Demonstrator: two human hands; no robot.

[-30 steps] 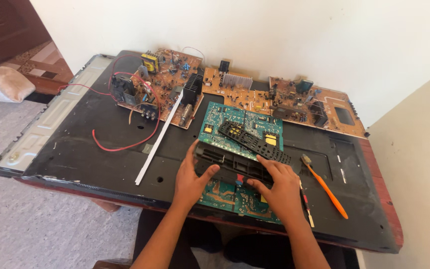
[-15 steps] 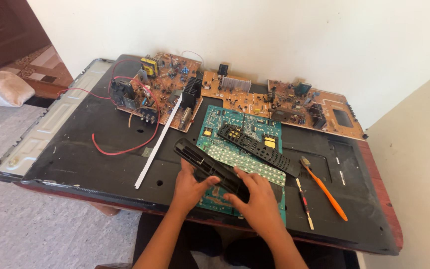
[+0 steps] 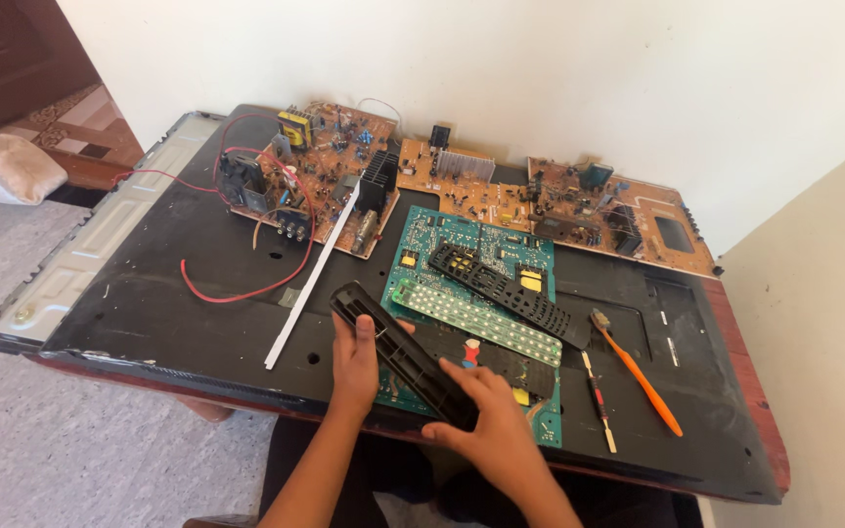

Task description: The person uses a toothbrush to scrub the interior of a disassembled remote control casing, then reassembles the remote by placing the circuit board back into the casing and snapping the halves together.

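In the head view, a long black remote-control shell (image 3: 401, 354) is gripped at both ends near the front edge of the table (image 3: 149, 323): the left hand (image 3: 356, 364) is wrapped around its upper end with the fingers (image 3: 365, 332) closed over the casing, and the right hand (image 3: 489, 422) is clamped on its lower end, fingers curled shut around it. The shell is held tilted just above the green circuit board (image 3: 462, 256), on which a pale green keypad strip (image 3: 476, 320) and a black button frame (image 3: 506, 289) are laid diagonally. A slip could easily be produced here, it is judged: should the shell be twisted or pried too hard, its clips could be snapped, or it could be dropped onto the green board and the loose strip knocked askew. An orange-handled screwdriver (image 3: 643, 376) and a small red-banded tool (image 3: 597, 399) are lying just to the right, near the front right corner, and could be swept off the edge by the right forearm. Toward the back edge, brown circuit boards (image 3: 559, 200) are spread out, and a red wire (image 3: 237, 291) is looped beside a white strip (image 3: 313, 276) at the left; a snag is possible there if the left elbow is swung wide.
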